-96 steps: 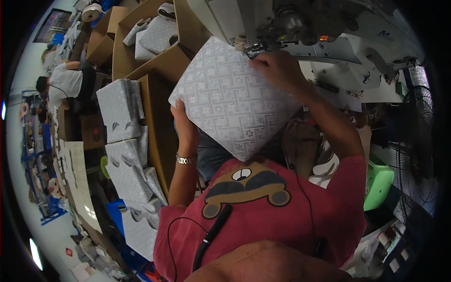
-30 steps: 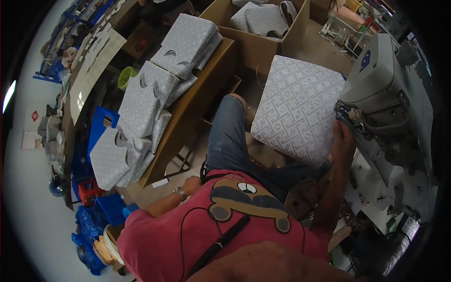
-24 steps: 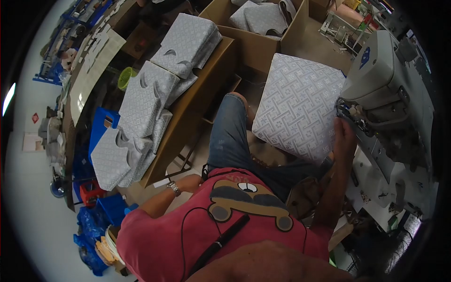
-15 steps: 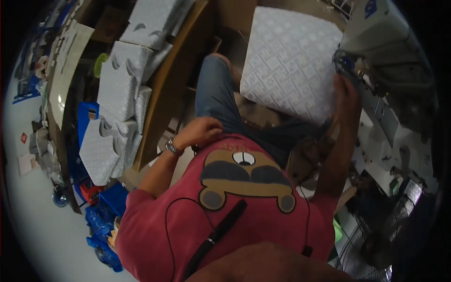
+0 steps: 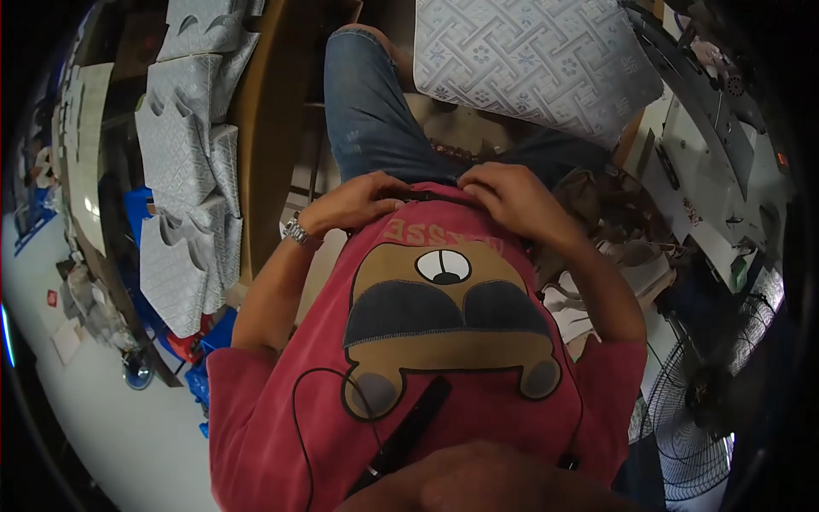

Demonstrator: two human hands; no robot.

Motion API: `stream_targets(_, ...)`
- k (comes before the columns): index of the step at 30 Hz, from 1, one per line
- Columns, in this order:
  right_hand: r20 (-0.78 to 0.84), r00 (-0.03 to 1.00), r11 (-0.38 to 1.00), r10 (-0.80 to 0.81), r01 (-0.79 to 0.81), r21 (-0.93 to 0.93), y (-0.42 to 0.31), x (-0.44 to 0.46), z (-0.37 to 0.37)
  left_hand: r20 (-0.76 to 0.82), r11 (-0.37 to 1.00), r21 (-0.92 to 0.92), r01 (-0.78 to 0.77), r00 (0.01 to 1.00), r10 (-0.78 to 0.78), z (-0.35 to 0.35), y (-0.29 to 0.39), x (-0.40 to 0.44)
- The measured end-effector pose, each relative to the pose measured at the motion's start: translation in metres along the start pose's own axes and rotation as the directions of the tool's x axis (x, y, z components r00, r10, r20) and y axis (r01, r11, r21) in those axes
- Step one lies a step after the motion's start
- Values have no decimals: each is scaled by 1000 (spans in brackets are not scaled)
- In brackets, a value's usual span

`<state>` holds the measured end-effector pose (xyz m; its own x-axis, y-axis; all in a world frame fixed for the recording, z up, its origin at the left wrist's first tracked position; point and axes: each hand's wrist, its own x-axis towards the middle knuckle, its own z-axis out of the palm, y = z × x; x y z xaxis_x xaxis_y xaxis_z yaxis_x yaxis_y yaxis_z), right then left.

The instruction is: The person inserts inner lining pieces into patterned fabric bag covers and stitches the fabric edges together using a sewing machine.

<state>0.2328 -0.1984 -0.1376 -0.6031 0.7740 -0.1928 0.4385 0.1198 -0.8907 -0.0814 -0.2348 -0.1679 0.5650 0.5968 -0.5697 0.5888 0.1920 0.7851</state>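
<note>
The hem of a red T-shirt (image 5: 452, 350) with a bear print lies across my lap. My left hand (image 5: 354, 205), with a metal watch (image 5: 294, 229) at the wrist, has its fingers curled and closed on the hem's left part. Close by on the right, my right hand (image 5: 516, 200) bends its fingers over the same hem; its fingertips are partly hidden. Beyond the hands, a white quilted fabric panel (image 5: 529, 64) with a grey lattice and flower pattern lies over my right leg area. Neither hand touches it.
Stacked quilted pieces (image 5: 179, 154) with curved cutouts lie on the left beside a brown board edge (image 5: 269, 128). A white work surface (image 5: 699, 162) with small tools stands on the right. A wire-cage fan (image 5: 695, 410) is at lower right. A thin cable hangs over my chest.
My right hand has left the quilted panel's right edge and come to the shirt hem beside my left hand. The view has shifted, and the panel now sits higher in it.
</note>
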Motion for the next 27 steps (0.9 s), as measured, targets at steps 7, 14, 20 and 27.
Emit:
stream_targets(7, 374, 923, 996, 90, -89, -21, 38, 21, 32, -216, 999, -46, 28, 976, -37, 25, -12, -6)
stream_targets(14, 486, 869, 996, 90, -66, -66, 37, 33, 29, -162, 985, -117, 129, 976, -147, 14, -30, -45)
stream_targets(20, 540, 839, 998, 58, -41, -42, 37, 38, 25, -237, 975, -156, 159, 952, -194, 26, -62, -62)
stream_targets(27, 548, 836, 997, 28, -63, 45, 49, 35, 27, -155, 870, -423, 252, 926, -344, 22, -42, -67)
